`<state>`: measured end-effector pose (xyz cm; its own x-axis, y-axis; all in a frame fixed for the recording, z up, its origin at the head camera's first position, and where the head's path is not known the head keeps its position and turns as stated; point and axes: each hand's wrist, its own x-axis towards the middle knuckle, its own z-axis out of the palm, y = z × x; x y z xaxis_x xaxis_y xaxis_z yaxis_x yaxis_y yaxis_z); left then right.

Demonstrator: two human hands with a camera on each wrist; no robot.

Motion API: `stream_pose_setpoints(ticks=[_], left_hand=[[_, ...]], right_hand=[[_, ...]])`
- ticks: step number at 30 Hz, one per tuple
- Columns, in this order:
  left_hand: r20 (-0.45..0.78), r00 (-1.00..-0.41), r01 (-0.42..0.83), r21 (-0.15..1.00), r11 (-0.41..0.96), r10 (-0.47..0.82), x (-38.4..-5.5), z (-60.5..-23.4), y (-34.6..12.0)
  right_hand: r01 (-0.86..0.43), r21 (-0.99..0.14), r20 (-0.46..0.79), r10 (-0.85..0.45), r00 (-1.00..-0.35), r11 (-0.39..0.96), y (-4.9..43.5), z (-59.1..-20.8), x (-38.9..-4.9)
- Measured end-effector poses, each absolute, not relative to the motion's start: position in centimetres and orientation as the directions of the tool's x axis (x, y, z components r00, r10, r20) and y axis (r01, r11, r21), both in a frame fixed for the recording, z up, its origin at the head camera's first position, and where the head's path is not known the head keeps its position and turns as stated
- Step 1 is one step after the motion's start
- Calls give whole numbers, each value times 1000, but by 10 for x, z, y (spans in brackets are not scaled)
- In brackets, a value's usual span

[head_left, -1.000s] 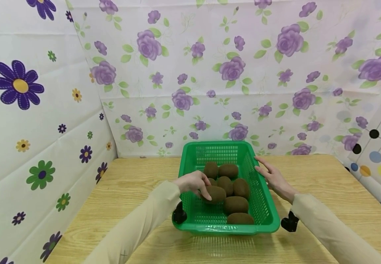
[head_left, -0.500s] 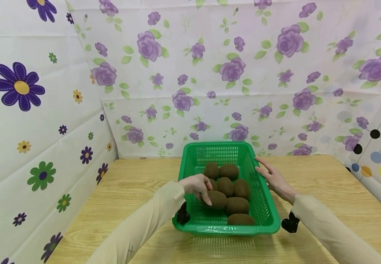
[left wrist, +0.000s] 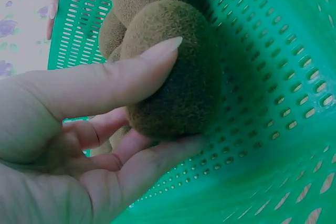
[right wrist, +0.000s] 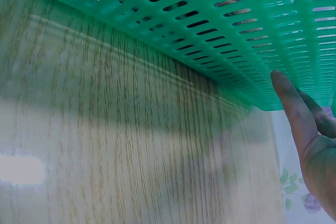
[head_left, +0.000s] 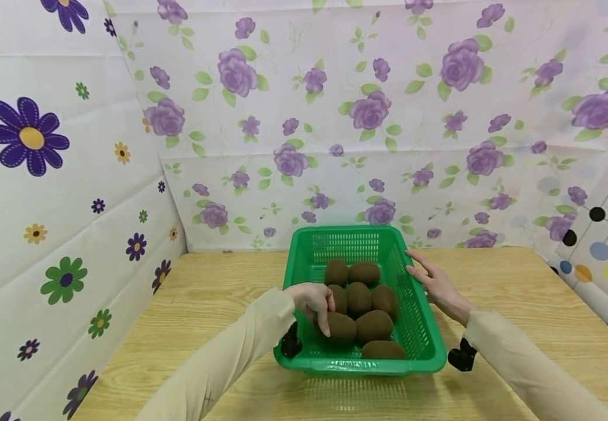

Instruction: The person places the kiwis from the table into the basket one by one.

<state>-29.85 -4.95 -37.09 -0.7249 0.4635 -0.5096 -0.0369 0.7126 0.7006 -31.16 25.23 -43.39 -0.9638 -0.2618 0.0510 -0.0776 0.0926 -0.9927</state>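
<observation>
My left hand (head_left: pixel 311 301) is inside the green plastic basket (head_left: pixel 359 366) and grips a brown, fuzzy kiwi (head_left: pixel 342 328) at its left end. In the left wrist view, the thumb lies across this kiwi (left wrist: pixel 170 66) and the fingers curl beneath it. Its right end meets another kiwi (head_left: pixel 374 326). Several more kiwis (head_left: pixel 359 299) sit toward the back, and one kiwi (head_left: pixel 383 350) lies near the front wall. My right hand (head_left: pixel 441 286) touches the basket's right side from outside, its fingers straight along the rim. In the right wrist view, a finger (right wrist: pixel 294 111) reaches the slotted wall.
The basket stands on a light wood-grain table (head_left: pixel 220 280). A flower-print cloth (head_left: pixel 262 117) hangs behind, close to the basket's back wall. Another patterned cloth (head_left: pixel 88 175) hangs along the left. Black wrist cameras sit beneath both sleeves.
My left hand has moved the gripped kiwi toward the basket's front and slightly left. The kiwi beside it has shifted and tilted a little. My right hand has stayed put.
</observation>
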Motion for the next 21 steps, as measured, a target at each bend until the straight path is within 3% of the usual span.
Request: stream_pose_setpoints(ticks=[13,21], left_hand=[[-576,-686,-7,616,788,444,-302,-375,-48],[-563,-714,-23,614,789,417,-303,-379,-45]], right_hand=[[-73,-994,46,-279,-959,86,250,-432,-309],[-77,-991,46,-262,-964,111,251,-432,-309]])
